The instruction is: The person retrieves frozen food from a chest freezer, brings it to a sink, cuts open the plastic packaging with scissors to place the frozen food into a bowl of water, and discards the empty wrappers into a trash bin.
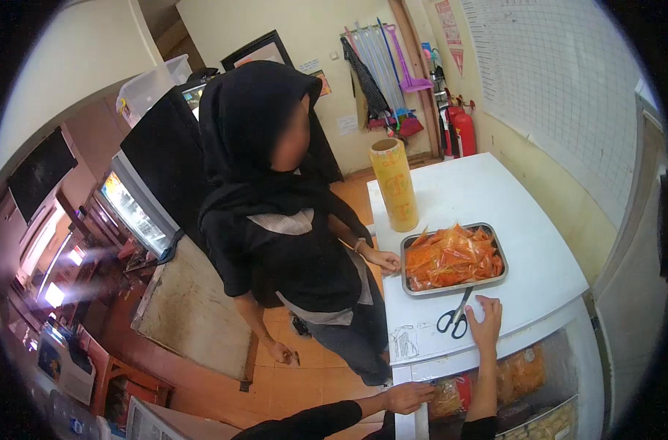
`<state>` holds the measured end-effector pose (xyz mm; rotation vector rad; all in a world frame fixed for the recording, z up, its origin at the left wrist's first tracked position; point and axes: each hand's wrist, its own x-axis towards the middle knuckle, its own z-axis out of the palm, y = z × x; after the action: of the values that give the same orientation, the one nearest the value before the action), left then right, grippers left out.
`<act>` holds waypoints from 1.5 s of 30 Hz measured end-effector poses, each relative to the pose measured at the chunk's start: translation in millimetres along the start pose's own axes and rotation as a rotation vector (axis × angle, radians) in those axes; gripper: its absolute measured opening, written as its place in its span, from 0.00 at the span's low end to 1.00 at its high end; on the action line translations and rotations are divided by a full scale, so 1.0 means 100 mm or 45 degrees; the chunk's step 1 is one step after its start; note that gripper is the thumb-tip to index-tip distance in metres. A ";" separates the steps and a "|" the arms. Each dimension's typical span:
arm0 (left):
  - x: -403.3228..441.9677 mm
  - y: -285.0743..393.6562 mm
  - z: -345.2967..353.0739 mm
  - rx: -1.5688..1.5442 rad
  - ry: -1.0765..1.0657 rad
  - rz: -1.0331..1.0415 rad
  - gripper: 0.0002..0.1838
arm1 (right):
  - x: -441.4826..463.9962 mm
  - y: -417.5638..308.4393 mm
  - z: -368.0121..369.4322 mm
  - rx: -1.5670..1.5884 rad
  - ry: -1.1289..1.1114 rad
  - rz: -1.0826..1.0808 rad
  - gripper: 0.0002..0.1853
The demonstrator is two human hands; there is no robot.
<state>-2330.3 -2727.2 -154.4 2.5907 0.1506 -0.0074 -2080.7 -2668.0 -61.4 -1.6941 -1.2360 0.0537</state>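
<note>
reaches over the near part of the white top (535, 242) with the right hand (486, 320), fingers spread and curved away from the thumb, pinching nothing that shows. sits just right of the scissors (455, 320), lying flat with loops near and blades toward the tray. holds the left hand (409, 397) low at the near left edge, with fingers curled; cannot tell whether pinching anything. seems to be at a reaching step, not a gripping one; would need, to grip the scissors, a small shift left and a closing on the loops. farther out, shows a metal tray (457, 290) heaped with clear plastic packets of orange food (455, 257), piled about as high as the rim or above. has a co-worker's hand (381, 262) at or just beside the left rim. stands a yellow roll of film (396, 187) upright, beyond the tray's far left corner. below the near edge, reveals a compartment (568, 345) with a red and yellow packet (451, 396) at left, orange-yellow packets (521, 374) at right and pale packets (554, 425) nearer; cannot make out the contents.
</note>
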 end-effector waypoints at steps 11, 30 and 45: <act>0.03 -0.05 0.07 0.045 -0.061 0.004 0.24 | -0.68 -0.68 0.16 -0.448 -0.119 0.085 0.19; 0.00 -0.28 0.42 0.070 0.002 0.146 0.25 | -0.50 -0.41 -0.39 -0.459 -0.161 0.247 0.12; 0.00 -0.31 0.42 0.236 0.473 0.368 0.14 | 0.01 0.99 -0.96 -0.604 0.147 0.073 0.15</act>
<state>-2332.7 -2722.9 -206.3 2.7489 -0.0973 0.5915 -1959.8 -2730.5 -83.7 -2.1052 -1.1724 -0.3219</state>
